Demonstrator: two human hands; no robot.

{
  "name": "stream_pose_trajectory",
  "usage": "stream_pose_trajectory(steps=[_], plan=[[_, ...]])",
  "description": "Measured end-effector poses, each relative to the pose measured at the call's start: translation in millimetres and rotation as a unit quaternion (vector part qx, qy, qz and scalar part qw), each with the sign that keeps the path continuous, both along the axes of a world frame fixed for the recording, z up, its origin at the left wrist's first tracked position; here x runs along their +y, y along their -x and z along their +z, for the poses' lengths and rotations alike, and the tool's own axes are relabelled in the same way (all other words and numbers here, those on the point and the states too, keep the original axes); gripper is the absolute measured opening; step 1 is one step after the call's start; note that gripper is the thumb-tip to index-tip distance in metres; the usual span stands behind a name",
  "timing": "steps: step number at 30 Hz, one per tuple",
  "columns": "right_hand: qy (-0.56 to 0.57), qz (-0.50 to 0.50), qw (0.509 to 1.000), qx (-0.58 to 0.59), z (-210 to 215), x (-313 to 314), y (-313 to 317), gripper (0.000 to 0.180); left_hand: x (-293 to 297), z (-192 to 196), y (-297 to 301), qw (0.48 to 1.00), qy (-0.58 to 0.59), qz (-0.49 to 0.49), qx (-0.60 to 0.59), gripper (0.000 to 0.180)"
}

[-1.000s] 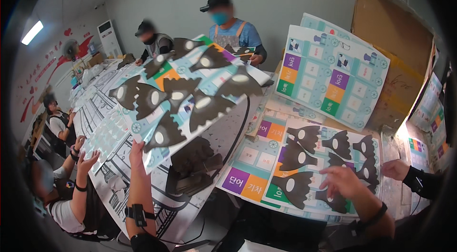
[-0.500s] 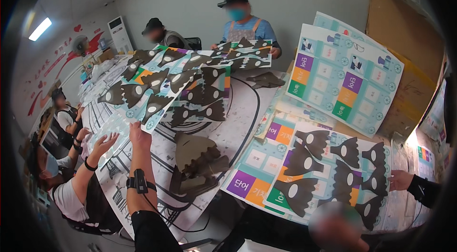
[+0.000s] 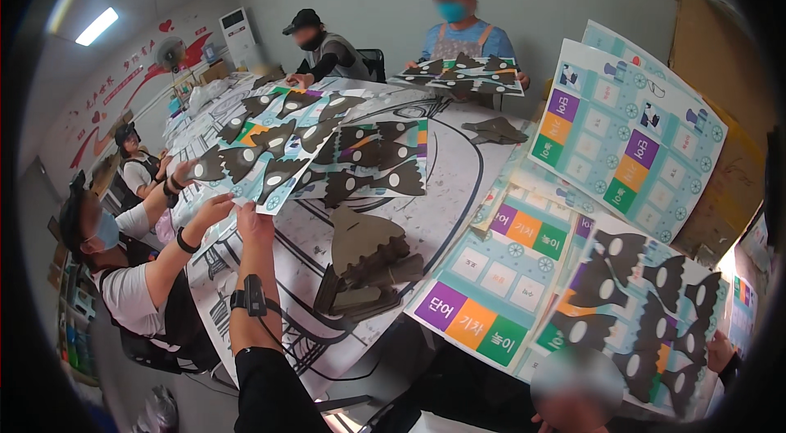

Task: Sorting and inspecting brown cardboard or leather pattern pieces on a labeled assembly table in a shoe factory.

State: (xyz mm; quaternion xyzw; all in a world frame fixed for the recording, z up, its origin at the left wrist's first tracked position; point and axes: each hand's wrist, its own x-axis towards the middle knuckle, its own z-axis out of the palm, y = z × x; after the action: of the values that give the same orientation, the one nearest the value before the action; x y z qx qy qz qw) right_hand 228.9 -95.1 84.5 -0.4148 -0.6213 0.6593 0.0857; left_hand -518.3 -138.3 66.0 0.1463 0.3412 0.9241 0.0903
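Note:
My left hand [image 3: 255,224] reaches forward on the left and grips the near edge of a printed sheet [image 3: 282,156] covered with dark mask-shaped cutouts. A neighbour's hand [image 3: 210,209] touches the same edge right beside mine. A black strap [image 3: 247,299] sits on my left wrist. My right hand [image 3: 576,382] is a blurred patch at the lower edge of a second mask sheet [image 3: 647,302] on the right, and its grip is hidden. Between the two sheets lies a pile of dark cardboard mask pieces [image 3: 364,257].
A long table [image 3: 458,179] carries a large line-drawn poster. Colourful card sheets [image 3: 499,286] lie at front right and one card sheet [image 3: 626,134] leans upright behind. Two people sit at the far end, others along the left. Another person's hand [image 3: 720,349] is at right.
The sheet in my left hand has gone from raised mid-table to lower and further left, where the neighbour's hands meet it. The right-hand sheet has shifted right and nearer.

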Motion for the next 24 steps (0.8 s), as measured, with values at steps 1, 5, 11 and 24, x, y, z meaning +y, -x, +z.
stream_pose_trajectory(steps=[1, 5, 11, 24], plan=[[0.0, 0.007, 1.0, 0.002, 3.5, -0.7, 4.8, 0.035, -6.0, -3.4, 9.1, 1.0, -0.011, -0.003, -0.001, 0.04], [0.018, -0.011, 0.999, -0.036, 3.8, -7.2, 10.5, 0.036, -21.0, -21.7, 38.9, 0.999, -0.029, -0.002, -0.015, 0.037], [0.037, -0.068, 0.997, -0.03, 24.3, -17.7, 29.5, 0.04, -38.8, -27.0, 56.2, 0.999, 0.013, 0.03, -0.014, 0.037], [-0.01, -0.026, 0.999, -0.029, 28.6, -11.9, 72.6, 0.044, -122.1, 13.5, 116.4, 0.991, 0.061, 0.1, -0.069, 0.037]])
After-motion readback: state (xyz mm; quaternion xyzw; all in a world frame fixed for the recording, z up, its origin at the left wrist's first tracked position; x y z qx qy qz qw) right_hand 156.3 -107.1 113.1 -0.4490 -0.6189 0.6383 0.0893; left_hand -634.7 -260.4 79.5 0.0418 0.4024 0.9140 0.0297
